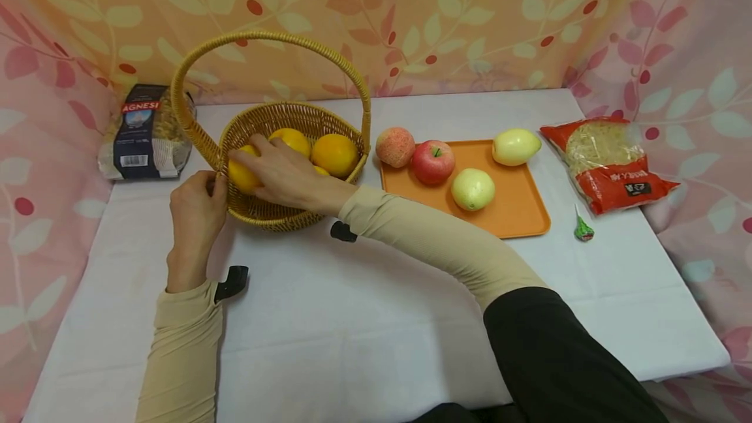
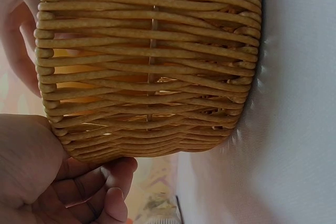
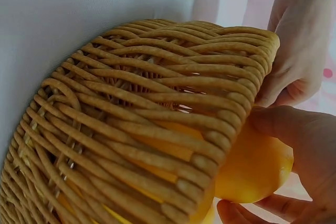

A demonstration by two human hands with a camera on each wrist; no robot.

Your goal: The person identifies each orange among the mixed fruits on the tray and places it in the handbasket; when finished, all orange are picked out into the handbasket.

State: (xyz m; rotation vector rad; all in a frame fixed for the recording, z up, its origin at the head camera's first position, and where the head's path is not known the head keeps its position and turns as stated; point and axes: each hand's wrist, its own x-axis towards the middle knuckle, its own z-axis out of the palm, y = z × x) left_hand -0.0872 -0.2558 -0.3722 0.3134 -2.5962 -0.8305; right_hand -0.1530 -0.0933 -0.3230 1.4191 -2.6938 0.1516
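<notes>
A wicker basket (image 1: 267,217) with a tall arched handle stands on the table's left half. My left hand (image 1: 198,220) grips its left rim near the foot of the handle; in the left wrist view that hand (image 2: 37,166) has its fingers curled at the basket's edge. Reaching into the basket, my right hand (image 1: 288,173) holds an orange (image 1: 242,173) at the left side. The right wrist view shows this orange (image 3: 254,163) between thumb and fingers, just above the rim. More oranges (image 1: 335,154) lie behind and right of the hand, partly hidden by it.
Right of the basket, an orange tray (image 1: 517,214) bears a red apple (image 1: 433,162), a pale green round fruit (image 1: 472,189) and a lemon (image 1: 516,147). A peach (image 1: 395,147) sits at its corner. Pasta bags (image 1: 143,132) (image 1: 611,162) flank both sides; a green-wrapped lollipop (image 1: 583,230) lies right.
</notes>
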